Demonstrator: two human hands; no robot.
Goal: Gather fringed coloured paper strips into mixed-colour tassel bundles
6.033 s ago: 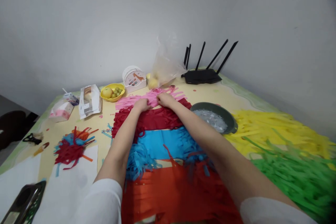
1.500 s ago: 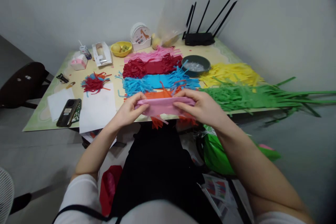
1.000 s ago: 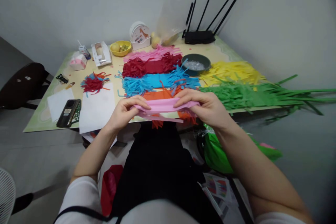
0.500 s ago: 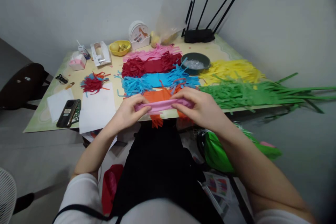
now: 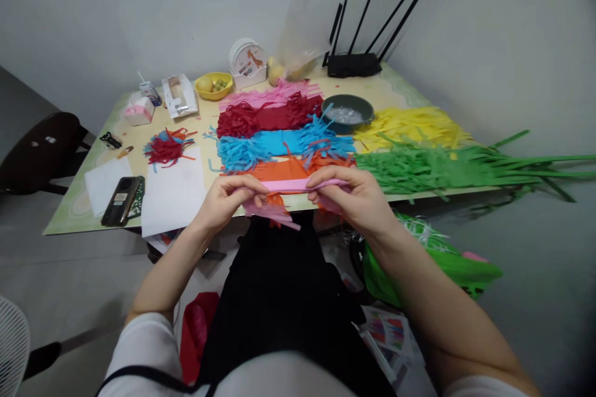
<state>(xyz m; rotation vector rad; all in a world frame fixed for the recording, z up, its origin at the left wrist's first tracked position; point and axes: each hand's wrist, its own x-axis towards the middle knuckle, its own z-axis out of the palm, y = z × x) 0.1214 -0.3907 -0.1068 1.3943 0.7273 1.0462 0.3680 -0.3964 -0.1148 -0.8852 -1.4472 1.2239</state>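
Both hands clamp a folded pink paper strip (image 5: 291, 186) at the lower middle of the frame, just in front of the near edge of the counter (image 5: 74, 208). On the left hand (image 5: 223, 198) the grip is closed on the strip's left end, thumb on top and the other fingers curled beneath; on the right hand (image 5: 358, 195) the grip pinches the right end the same way. The strip is stretched flat between them, and a loose pink flap hangs below it toward the dark lap.

Judging by what lies on the counter, much of the paper work looks done: fringed bands of pink paper (image 5: 272, 96), dark red paper (image 5: 267, 118), blue paper (image 5: 279, 144) and orange paper (image 5: 291, 169) sit in rows at the centre, with yellow fringe (image 5: 410, 124) and green fringe (image 5: 433, 164) to the right. The pink strip in hand shows no cuts that I can make out, so it seems to be at the folding stage, with fringing left to do. A small heap of scraps (image 5: 165, 146) sits at centre left.
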